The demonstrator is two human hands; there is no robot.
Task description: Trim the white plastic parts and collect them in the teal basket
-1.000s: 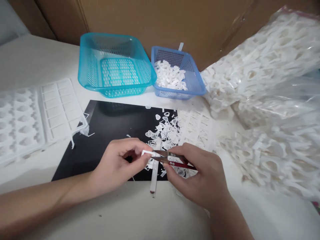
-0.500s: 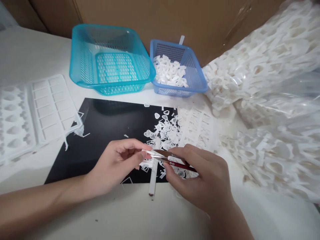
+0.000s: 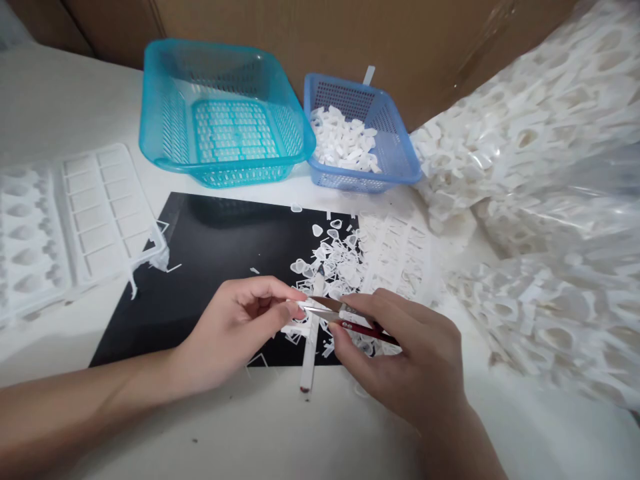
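Observation:
My left hand [image 3: 245, 323] pinches a small white plastic piece [image 3: 301, 309] between thumb and fingertips, above the right part of a black mat [image 3: 210, 253]. Closed around a pair of thread snips [image 3: 357, 325] with dark red handles is my right hand [image 3: 410, 353]. The snips' metal blades point left and meet the white piece at my left fingertips. Under the blades lies a white stick-like tool [image 3: 309, 357] with a dark tip. Loose white scraps and small rings [image 3: 340, 263] are heaped just behind it, partly hidden by my hands.
A turquoise basket [image 3: 227, 167] stands at the back; beside it a blue basket [image 3: 365, 180] holds many small white pieces [image 3: 345, 143]. Clear bags of white parts [image 3: 540, 200] bulk along the right. White moulded trays [image 3: 107, 213] lie left, and a white frame sheet [image 3: 397, 257] right of the scraps.
The whole view has shifted slightly. My hands keep nearly the same pose, with the snips' blades still at the white piece; the blades look a little closer together.

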